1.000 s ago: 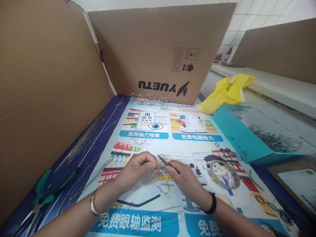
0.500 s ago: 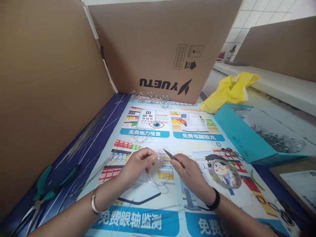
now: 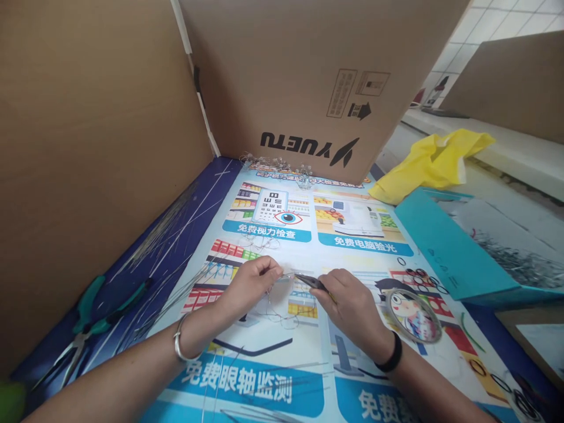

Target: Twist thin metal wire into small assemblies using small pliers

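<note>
My left hand (image 3: pixel 253 288) is closed in a pinch on a thin bent wire (image 3: pixel 287 274). Loops of that wire hang below the fingers over the printed poster (image 3: pixel 304 358). In my right hand (image 3: pixel 350 308) is a pair of pliers (image 3: pixel 312 283), its dark narrow jaws pointing left. The jaw tips touch or nearly touch the wire just right of my left fingertips; whether they grip it I cannot tell. My right fingers wrap round the handles and hide most of them.
Teal-handled long-nose pliers (image 3: pixel 83 329) lie at left, near loose straight wires (image 3: pixel 165 226). Cardboard walls (image 3: pixel 282 76) stand left and behind. At right are a tape roll (image 3: pixel 414 315), black rings (image 3: pixel 423 279), a teal box (image 3: pixel 458 258) of wire pieces and a yellow bag (image 3: pixel 429 164).
The view has shifted, so the scene sits further right. The pliers in my right hand have turned from pointing up-left to nearly level, with their tips now at the wire near my left fingers.
</note>
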Demonstrator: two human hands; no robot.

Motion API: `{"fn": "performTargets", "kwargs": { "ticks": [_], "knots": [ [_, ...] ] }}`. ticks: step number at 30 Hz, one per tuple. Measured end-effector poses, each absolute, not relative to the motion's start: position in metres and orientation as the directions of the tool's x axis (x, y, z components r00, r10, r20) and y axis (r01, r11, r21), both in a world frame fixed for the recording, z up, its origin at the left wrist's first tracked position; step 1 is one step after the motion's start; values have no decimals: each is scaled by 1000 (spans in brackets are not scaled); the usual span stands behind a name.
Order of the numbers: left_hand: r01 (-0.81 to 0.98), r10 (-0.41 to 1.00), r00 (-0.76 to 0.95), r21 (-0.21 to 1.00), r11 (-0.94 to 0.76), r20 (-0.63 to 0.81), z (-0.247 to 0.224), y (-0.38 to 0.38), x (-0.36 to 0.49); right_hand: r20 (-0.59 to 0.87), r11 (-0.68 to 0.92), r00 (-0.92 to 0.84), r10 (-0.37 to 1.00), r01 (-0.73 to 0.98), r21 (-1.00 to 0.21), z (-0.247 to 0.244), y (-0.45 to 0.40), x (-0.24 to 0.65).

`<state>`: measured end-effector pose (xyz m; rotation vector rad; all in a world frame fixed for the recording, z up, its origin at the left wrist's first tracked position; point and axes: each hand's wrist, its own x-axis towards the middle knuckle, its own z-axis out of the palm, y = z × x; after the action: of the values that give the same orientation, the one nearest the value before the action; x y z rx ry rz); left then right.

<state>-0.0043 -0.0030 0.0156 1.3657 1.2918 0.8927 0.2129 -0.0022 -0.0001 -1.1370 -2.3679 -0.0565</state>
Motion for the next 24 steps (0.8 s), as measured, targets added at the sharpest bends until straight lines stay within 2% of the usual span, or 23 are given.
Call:
{"fn": "performTargets", "kwargs": {
  "ticks": [14, 24],
  "knots": [
    [215, 983, 149, 974, 72, -105, 11, -3, -4, 411, 656, -574, 708, 750, -81, -1, -1, 213],
    [309, 984, 150, 950, 44, -94, 9, -1, -6, 391, 673, -614, 686, 740, -18, 0, 1, 216]
  ]
}}
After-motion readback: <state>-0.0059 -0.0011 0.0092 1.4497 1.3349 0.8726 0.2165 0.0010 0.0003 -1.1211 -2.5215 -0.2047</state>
